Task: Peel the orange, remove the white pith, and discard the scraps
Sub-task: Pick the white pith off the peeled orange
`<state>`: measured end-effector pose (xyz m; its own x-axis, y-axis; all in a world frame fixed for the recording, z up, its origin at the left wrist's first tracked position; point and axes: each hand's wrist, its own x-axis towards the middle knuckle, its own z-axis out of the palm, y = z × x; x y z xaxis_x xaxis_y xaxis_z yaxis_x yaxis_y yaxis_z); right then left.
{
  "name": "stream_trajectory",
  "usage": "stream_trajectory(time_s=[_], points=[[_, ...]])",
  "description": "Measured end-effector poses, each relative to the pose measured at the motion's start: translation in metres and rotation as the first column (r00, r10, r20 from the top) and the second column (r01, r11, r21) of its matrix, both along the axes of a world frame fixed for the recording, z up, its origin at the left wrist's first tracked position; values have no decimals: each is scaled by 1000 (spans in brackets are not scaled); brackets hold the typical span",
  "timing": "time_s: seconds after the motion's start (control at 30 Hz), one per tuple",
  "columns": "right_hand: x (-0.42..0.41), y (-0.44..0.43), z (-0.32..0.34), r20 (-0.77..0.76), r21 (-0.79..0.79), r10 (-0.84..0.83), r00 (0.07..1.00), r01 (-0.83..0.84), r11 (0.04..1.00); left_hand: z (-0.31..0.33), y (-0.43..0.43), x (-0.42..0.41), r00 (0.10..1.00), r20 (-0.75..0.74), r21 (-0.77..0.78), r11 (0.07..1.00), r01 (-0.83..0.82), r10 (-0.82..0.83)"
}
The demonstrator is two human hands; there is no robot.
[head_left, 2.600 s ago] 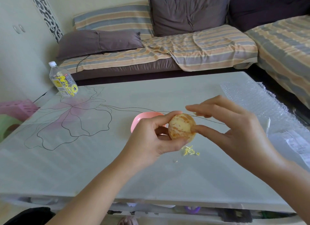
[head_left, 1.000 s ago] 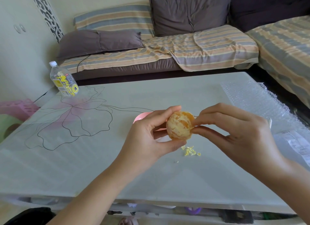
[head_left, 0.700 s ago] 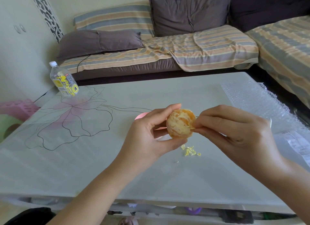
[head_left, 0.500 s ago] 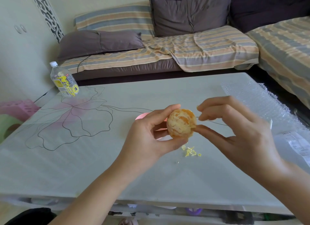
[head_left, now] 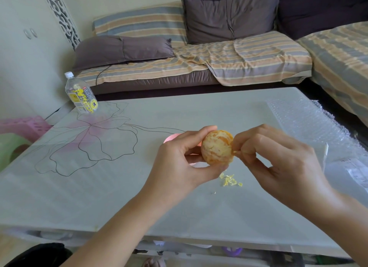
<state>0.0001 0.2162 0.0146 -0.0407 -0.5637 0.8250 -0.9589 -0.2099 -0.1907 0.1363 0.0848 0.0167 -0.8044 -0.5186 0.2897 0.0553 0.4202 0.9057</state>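
Observation:
My left hand [head_left: 179,163] grips the peeled orange [head_left: 217,147] between thumb and fingers, above the middle of the table. White pith still streaks the fruit. My right hand [head_left: 278,161] is at the orange's right side and pinches a small strand of pith [head_left: 236,152] between thumb and forefinger. A little heap of yellowish pith scraps [head_left: 230,180] lies on the table [head_left: 119,197] just below the orange. A pink bowl [head_left: 172,137] sits behind my left hand, mostly hidden by it.
A plastic bottle [head_left: 81,94] with a yellow label stands at the table's far left corner. Bubble wrap [head_left: 310,125] and a printed paper [head_left: 356,171] cover the right side. A striped sofa [head_left: 199,63] with grey cushions runs behind the table.
My right hand's fingers, spread apart half a second ago, have closed again at the orange's right side and now pinch a pith strand. My left hand keeps holding the orange in place.

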Motion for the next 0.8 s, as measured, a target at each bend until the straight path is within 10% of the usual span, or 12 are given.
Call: stream_trajectory(time_s=[0.4, 0.8], points=[[-14, 2, -11, 353, 164, -175, 919, 123, 979, -2, -13, -3, 990, 40, 461, 881, 104, -138], [-27, -21, -30, 333, 479, -373, 866, 185, 858, -18, -16, -10, 978, 120, 697, 716, 39, -171]])
